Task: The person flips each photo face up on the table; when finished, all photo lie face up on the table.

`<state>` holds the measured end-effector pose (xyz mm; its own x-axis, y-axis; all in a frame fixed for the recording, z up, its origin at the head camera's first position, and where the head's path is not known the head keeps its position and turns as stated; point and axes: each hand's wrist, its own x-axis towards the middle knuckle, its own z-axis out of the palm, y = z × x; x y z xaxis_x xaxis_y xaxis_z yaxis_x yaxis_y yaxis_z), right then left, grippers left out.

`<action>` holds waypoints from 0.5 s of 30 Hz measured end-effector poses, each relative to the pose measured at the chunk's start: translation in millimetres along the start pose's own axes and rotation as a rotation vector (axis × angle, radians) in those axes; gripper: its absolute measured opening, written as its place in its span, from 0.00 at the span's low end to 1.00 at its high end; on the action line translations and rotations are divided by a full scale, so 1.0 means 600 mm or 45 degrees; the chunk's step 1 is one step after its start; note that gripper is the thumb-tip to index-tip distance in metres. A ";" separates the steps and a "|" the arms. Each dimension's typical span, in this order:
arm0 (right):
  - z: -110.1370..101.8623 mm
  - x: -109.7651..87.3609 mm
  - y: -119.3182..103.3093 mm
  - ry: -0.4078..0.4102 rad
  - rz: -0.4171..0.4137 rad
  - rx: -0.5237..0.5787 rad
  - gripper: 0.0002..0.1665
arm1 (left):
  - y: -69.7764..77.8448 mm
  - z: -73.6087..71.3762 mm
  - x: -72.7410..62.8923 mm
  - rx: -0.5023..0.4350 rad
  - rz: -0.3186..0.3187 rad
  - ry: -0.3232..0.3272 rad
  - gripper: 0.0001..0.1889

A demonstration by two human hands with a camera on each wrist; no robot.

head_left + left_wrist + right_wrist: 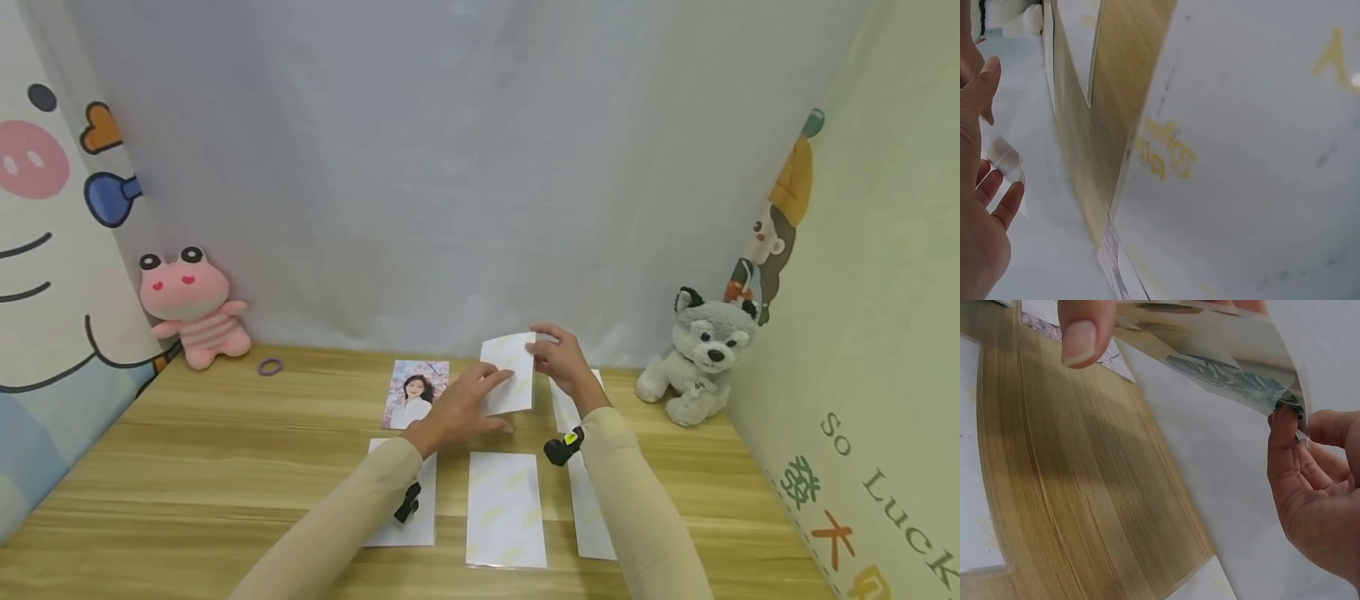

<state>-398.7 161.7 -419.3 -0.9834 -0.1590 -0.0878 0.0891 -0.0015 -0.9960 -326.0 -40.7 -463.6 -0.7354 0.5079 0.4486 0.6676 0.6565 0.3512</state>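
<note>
My right hand (562,362) pinches a photo print (510,358) by its upper right corner, raised and tilted at the back middle of the table. Its white back faces the head view; the right wrist view catches the picture side, with green leaves (1254,384). My left hand (465,404) is at the print's lower left, fingers extended over the white back and thumb (1085,337) apart from them near the edge. Left of it lies a face-up photo of a person (416,398). The back right print (562,404) is partly hidden by my right wrist.
In the front row lie white-backed prints: one at left (426,500) and one at right (592,521) under my forearms, another in the middle (506,512). A purple ring (270,367) and a pink plush toy (195,308) are at back left, a grey plush dog (701,358) at back right.
</note>
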 end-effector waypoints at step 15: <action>0.006 -0.002 0.005 -0.042 0.042 0.153 0.32 | 0.004 0.001 -0.004 -0.087 -0.004 0.149 0.33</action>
<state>-396.6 158.1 -421.8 -0.9740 -0.1935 -0.1181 0.1419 -0.1141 -0.9833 -322.9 -40.1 -464.2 -0.7218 0.4345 0.5386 0.6744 0.6164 0.4065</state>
